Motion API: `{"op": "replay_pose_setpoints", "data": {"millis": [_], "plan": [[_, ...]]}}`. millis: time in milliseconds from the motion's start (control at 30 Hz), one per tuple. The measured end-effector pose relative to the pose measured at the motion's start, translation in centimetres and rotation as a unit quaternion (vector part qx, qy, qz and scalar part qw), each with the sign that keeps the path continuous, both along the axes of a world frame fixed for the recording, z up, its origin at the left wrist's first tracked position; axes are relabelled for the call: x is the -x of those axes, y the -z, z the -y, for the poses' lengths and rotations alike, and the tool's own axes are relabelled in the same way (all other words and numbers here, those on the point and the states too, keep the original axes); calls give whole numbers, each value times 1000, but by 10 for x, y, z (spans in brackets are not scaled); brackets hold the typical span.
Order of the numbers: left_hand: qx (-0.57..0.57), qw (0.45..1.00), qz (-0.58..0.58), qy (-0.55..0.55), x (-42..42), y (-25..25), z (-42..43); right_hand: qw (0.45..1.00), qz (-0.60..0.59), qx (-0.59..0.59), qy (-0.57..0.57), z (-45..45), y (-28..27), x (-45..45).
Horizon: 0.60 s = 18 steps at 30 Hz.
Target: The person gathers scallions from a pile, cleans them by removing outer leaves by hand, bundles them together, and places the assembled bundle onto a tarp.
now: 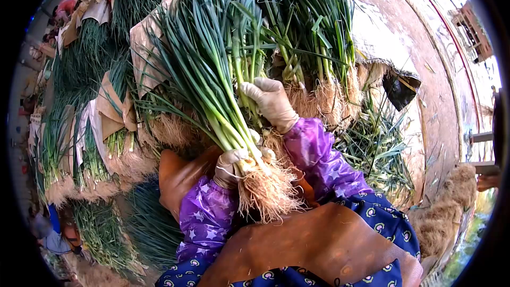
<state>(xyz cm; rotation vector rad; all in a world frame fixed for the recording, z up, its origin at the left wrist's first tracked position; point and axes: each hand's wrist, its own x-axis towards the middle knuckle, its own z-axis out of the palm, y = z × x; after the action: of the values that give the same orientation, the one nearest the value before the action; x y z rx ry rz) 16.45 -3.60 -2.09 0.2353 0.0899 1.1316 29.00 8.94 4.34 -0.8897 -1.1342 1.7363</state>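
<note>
A bunch of green onions (pixel 212 90) with long dark leaves and pale stalks leans up and to the left in front of me. My left hand (pixel 231 167), in a pale glove, is closed round its white base. The bunch's tangled roots (pixel 271 194) hang below over my lap. My right hand (pixel 273 103), also gloved, is closed on green stalks (pixel 247 64) just right of the bunch. Its thumb points left, and the palm side is hidden. Small white bulbs (pixel 266 154) show between the hands. Purple star-patterned sleeves cover both forearms.
More green onion bunches (pixel 324 48) with roots stand at the back right. Rows of bundles (pixel 90 149) with brown wrapping sheets (pixel 111 101) fill the left. Loose leaves (pixel 377 143) lie at right beside a white sack (pixel 385 37). A brown apron (pixel 308 250) covers my lap.
</note>
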Motion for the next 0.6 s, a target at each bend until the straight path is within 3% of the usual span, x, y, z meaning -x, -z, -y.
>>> {"op": "replay_pose_setpoints", "data": {"millis": [100,167,233,300,333,433,467,500,533,567,600], "plan": [[51,997,-40,-38,-1,-12,4,961,136,-228,80,12,13,2],[51,997,-44,-44,6,-19,1,989,-57,-126,47,16,-4,-10],[44,997,-41,-44,10,-23,1,992,-27,-108,67,17,4,-12],[42,998,-36,-41,12,-24,0,970,98,-205,91,26,5,0],[42,998,-35,-41,13,-25,0,933,147,-298,136,25,1,1],[38,998,-33,-38,15,-25,-1,917,215,-311,129,10,27,1],[36,998,-32,-39,16,-26,-1,935,211,-247,142,12,28,1],[35,998,-32,-39,18,-27,0,964,120,-200,129,1,43,-6],[37,998,-31,-42,20,-28,2,952,201,-175,152,-17,60,-22],[37,998,-31,-45,23,-29,5,969,113,-54,215,-31,52,-39],[39,998,-31,-47,27,-30,6,943,-136,104,286,-44,43,-60]]}}
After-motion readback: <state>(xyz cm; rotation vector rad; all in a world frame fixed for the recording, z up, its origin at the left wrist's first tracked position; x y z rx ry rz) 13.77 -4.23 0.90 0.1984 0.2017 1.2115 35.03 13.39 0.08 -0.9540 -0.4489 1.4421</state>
